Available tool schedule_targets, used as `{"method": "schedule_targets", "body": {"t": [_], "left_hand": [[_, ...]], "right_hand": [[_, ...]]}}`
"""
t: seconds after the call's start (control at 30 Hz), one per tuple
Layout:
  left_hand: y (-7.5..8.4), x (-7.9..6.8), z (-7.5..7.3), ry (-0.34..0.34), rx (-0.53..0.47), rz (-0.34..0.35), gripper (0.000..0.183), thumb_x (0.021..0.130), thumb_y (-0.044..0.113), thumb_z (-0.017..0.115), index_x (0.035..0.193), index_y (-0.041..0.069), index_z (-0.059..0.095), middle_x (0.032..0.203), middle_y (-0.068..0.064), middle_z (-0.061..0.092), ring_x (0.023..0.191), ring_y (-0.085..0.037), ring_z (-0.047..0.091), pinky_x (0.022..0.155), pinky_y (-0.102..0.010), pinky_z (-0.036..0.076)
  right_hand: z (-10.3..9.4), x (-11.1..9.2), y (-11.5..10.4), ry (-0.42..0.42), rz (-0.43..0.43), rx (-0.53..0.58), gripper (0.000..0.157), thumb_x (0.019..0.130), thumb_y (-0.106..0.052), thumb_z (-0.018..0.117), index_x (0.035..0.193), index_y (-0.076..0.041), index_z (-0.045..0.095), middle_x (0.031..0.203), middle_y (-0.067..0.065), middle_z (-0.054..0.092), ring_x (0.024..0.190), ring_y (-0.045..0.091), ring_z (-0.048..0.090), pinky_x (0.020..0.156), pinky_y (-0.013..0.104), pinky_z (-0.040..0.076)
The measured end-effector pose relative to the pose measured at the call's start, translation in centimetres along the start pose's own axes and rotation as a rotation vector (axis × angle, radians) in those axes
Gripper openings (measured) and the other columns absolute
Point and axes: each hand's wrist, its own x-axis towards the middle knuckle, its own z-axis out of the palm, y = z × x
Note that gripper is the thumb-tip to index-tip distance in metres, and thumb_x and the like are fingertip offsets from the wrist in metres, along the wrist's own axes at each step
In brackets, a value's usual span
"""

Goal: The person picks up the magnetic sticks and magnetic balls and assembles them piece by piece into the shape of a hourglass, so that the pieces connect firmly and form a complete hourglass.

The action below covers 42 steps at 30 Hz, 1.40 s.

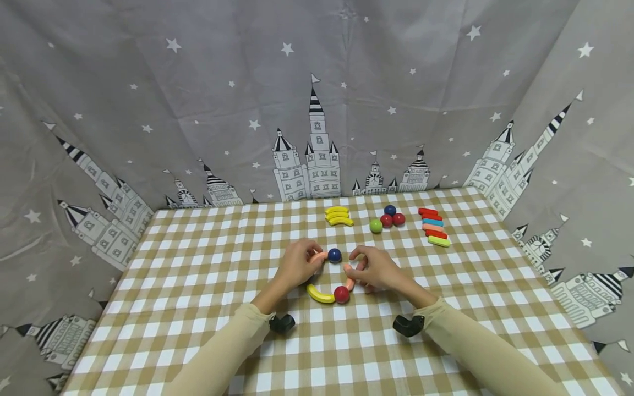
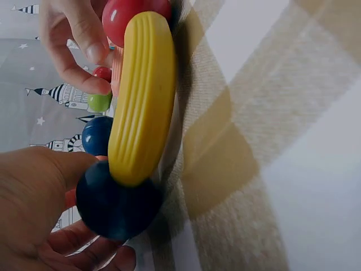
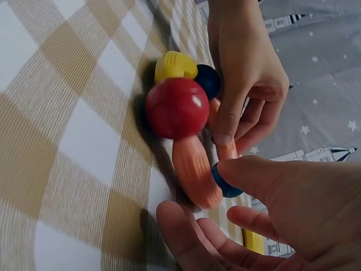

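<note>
My left hand [image 1: 299, 261] pinches a peach curved stick [image 1: 321, 256] between thumb and fingers, a dark blue ball [image 1: 334, 255] at its right end. Under this hand, a second blue ball [image 2: 118, 200] meets a yellow ridged curved stick [image 1: 321, 297]. That yellow stick runs to a red ball [image 1: 342, 295], from which another peach curved stick [image 1: 349, 283] extends. Together the pieces form a ring with a gap between the first blue ball and the second peach stick's far end. Beside that end, my right hand [image 1: 376, 268] has its thumb and fingers spread apart.
Several yellow curved sticks [image 1: 339, 215] lie at the back. Right of them sit a green ball [image 1: 376, 225], two red balls [image 1: 386, 220] and a blue ball [image 1: 390, 210]. Farther right is a row of coloured straight sticks [image 1: 433, 222]. A checked cloth [image 1: 198, 308] covers the table.
</note>
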Motion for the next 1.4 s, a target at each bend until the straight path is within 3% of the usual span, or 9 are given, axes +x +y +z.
{"method": "schedule_targets", "body": {"t": [0.33, 0.6, 0.77, 0.97, 1.2, 1.4], "left_hand": [[0.0, -0.4, -0.3, -0.042, 0.0, -0.028, 0.011, 0.082, 0.006, 0.08, 0.089, 0.005, 0.072, 0.076, -0.005, 0.067, 0.068, -0.018, 0.059, 0.063, -0.03, 0.047], [0.3, 0.3, -0.1, -0.114, 0.038, 0.001, 0.047, 0.08, 0.017, 0.088, 0.123, 0.007, 0.071, 0.1, -0.01, 0.072, 0.076, -0.018, 0.058, 0.069, -0.034, 0.047], [0.3, 1.0, 0.4, -0.149, 0.001, 0.045, 0.033, 0.082, 0.014, 0.087, 0.111, 0.006, 0.074, 0.096, -0.007, 0.074, 0.075, -0.018, 0.06, 0.069, -0.03, 0.047], [0.5, 1.2, 0.5, -0.191, -0.029, 0.014, 0.028, 0.083, 0.011, 0.086, 0.107, 0.007, 0.073, 0.095, -0.006, 0.074, 0.071, -0.018, 0.062, 0.064, -0.025, 0.048], [0.8, 0.9, 0.5, -0.167, -0.063, 0.086, 0.029, 0.08, 0.002, 0.084, 0.106, 0.003, 0.072, 0.099, -0.01, 0.074, 0.07, -0.02, 0.062, 0.067, -0.029, 0.048], [0.9, 0.8, 0.5, -0.168, -0.079, 0.056, 0.03, 0.08, 0.001, 0.084, 0.107, 0.003, 0.072, 0.103, -0.011, 0.075, 0.073, -0.018, 0.064, 0.072, -0.031, 0.051]], "right_hand": [[0.8, 0.2, -0.5, 0.036, 0.029, 0.013, 0.03, 0.087, -0.011, 0.082, 0.111, -0.009, 0.065, 0.083, 0.008, 0.063, 0.052, 0.019, 0.063, 0.046, 0.027, 0.051], [0.9, 0.4, -0.6, 0.033, 0.032, 0.006, 0.026, 0.086, -0.006, 0.081, 0.107, -0.009, 0.067, 0.085, 0.008, 0.064, 0.054, 0.019, 0.063, 0.046, 0.023, 0.046], [0.8, 0.6, -0.4, 0.043, 0.023, -0.021, 0.028, 0.084, -0.006, 0.081, 0.11, -0.01, 0.07, 0.088, 0.005, 0.066, 0.061, 0.017, 0.062, 0.051, 0.025, 0.048], [0.1, 0.9, -0.1, 0.072, 0.002, -0.079, 0.031, 0.084, -0.006, 0.08, 0.114, -0.011, 0.074, 0.092, 0.002, 0.069, 0.071, 0.017, 0.06, 0.059, 0.027, 0.047], [-0.8, 1.1, 0.5, 0.043, -0.017, -0.042, 0.029, 0.088, -0.01, 0.079, 0.116, -0.011, 0.074, 0.097, 0.001, 0.073, 0.08, 0.016, 0.064, 0.065, 0.028, 0.053], [-1.1, 1.5, 1.0, 0.046, -0.062, -0.038, 0.026, 0.09, -0.016, 0.079, 0.116, -0.011, 0.075, 0.099, 0.001, 0.074, 0.083, 0.015, 0.065, 0.066, 0.028, 0.053]]}}
